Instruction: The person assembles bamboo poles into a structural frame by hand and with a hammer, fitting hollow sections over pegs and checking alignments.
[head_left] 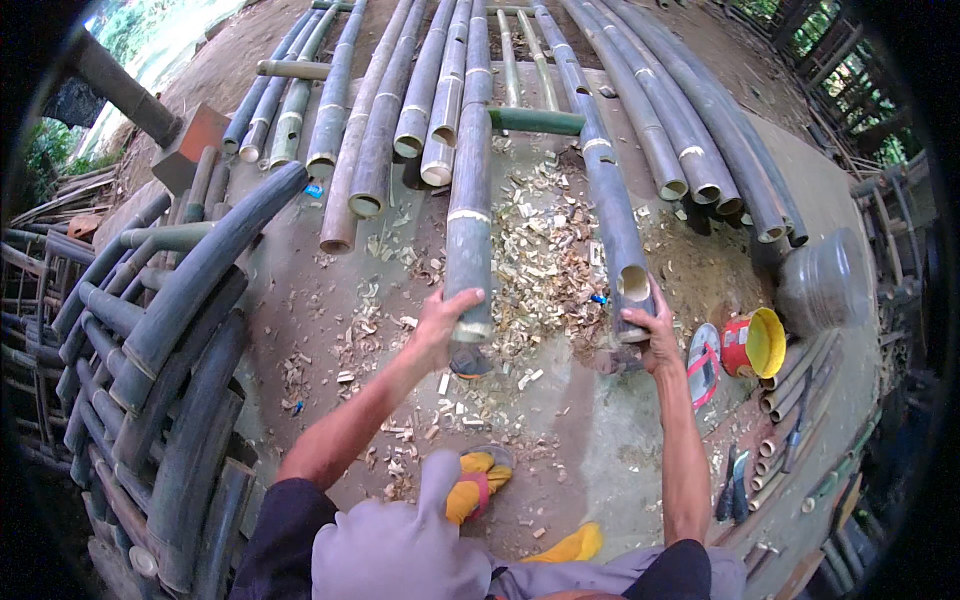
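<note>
My left hand [440, 322] grips the near cut end of a thick grey-green bamboo pole [469, 215] that runs away from me. A second bamboo pole [612, 205], darker and hollow at its cut end, lies to the right, and my right hand [652, 335] holds its near end from below. Both poles rest across a green crossbar [535, 121] further up. Pale wood chips [540, 250] are strewn between the two poles.
Many more bamboo poles [390, 110] lie side by side beyond, and curved dark ones [170, 340] are stacked at left. A red and yellow tub [752, 343], a grey pot [822, 285] and hand tools [735, 485] sit at right. My yellow footwear [475, 485] is below.
</note>
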